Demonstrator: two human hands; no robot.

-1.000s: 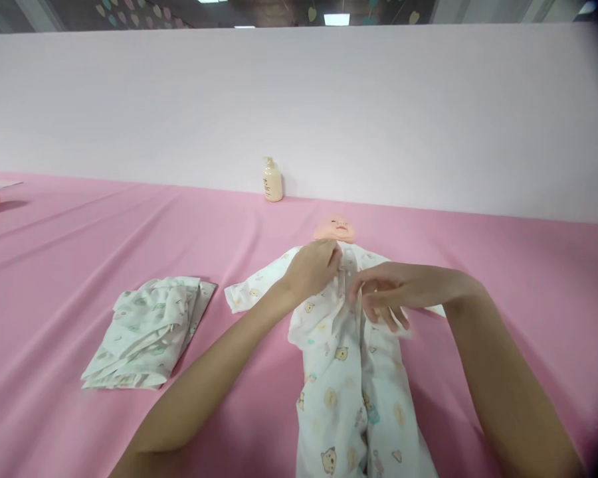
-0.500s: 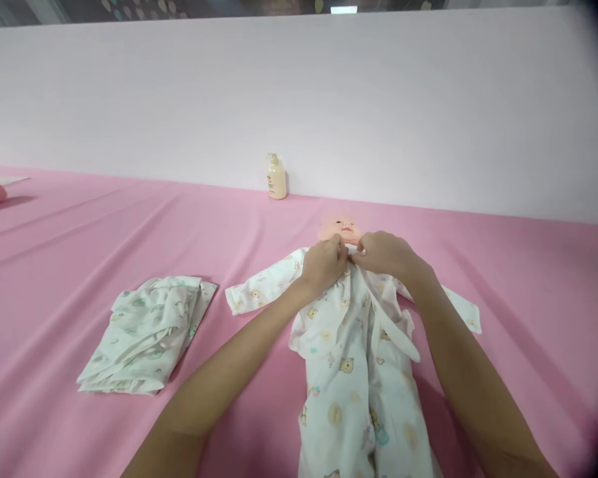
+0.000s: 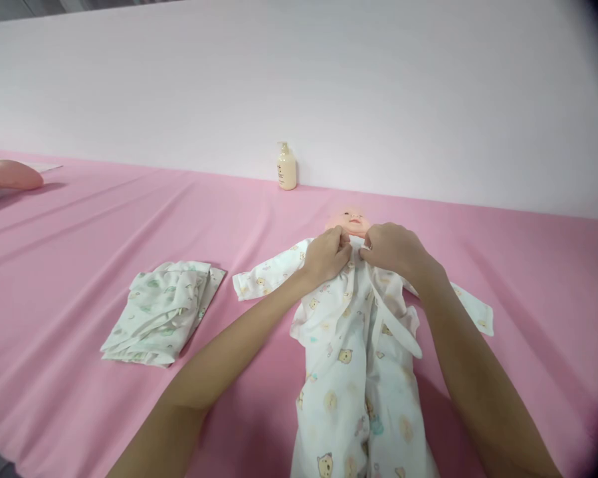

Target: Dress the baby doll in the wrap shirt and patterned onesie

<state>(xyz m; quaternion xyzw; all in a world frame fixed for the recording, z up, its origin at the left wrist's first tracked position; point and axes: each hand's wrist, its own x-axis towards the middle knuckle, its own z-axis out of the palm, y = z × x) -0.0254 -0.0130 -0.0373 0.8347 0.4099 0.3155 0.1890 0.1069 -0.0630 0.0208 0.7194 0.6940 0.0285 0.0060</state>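
A baby doll lies on its back, dressed in a white romper printed with little bears. Both sleeves are spread out to the sides. Just below the doll's chin, my left hand pinches one side of the romper's neckline. My right hand grips the other side of the collar, its fingers closed on the fabric. A loose white tie strap hangs from the front toward the right. The doll's neck is partly hidden by my fingers.
A folded white cloth with green print lies left of my left forearm. The cream pump bottle stands against the white wall. At the far left, part of another doll shows on the pink sheet.
My hands have come slightly apart at the neckline. The camera view has shifted, so more of the doll at far left shows.
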